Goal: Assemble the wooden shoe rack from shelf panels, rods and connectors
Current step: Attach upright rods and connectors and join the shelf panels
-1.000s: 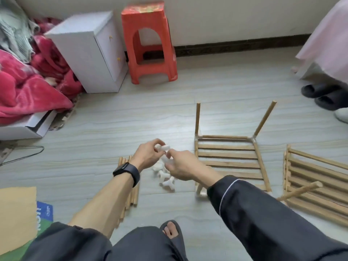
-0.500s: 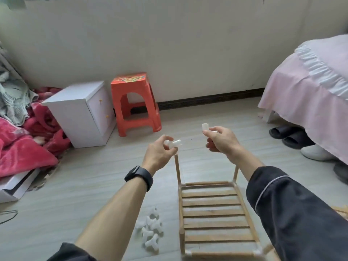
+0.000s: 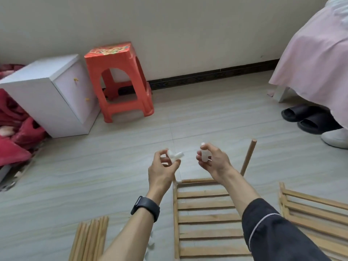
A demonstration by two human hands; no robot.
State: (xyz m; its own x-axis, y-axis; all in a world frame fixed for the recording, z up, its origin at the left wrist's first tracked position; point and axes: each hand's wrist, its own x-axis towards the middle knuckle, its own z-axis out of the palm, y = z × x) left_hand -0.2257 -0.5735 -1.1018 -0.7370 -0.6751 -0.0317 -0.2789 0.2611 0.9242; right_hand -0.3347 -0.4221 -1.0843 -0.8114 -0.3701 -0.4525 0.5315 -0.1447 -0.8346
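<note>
My left hand [image 3: 162,169] pinches a white plastic connector [image 3: 175,155] with several stubs, held above the floor. My right hand [image 3: 213,161] grips another white connector [image 3: 203,154], upright, just to the right. Below both hands a slatted wooden shelf panel [image 3: 205,217] lies flat on the floor. One rod [image 3: 248,159] stands upright at its far right corner; the far left corner rod is mostly hidden behind my left hand. A bundle of loose rods [image 3: 89,240] lies at lower left. A second slatted panel [image 3: 312,211] lies at right.
An orange plastic stool [image 3: 120,80] and a white cabinet [image 3: 47,95] stand by the wall. Red bedding [image 3: 13,132] lies at left. A pink-covered bed [image 3: 318,53] with black slippers [image 3: 308,119] is at right. More white connectors [image 3: 150,245] peek out beside my left forearm.
Both hands rose from the connector pile, each holding a connector, and spread apart. Since half a second ago they have come slightly closer together, and the view has tilted back down.
</note>
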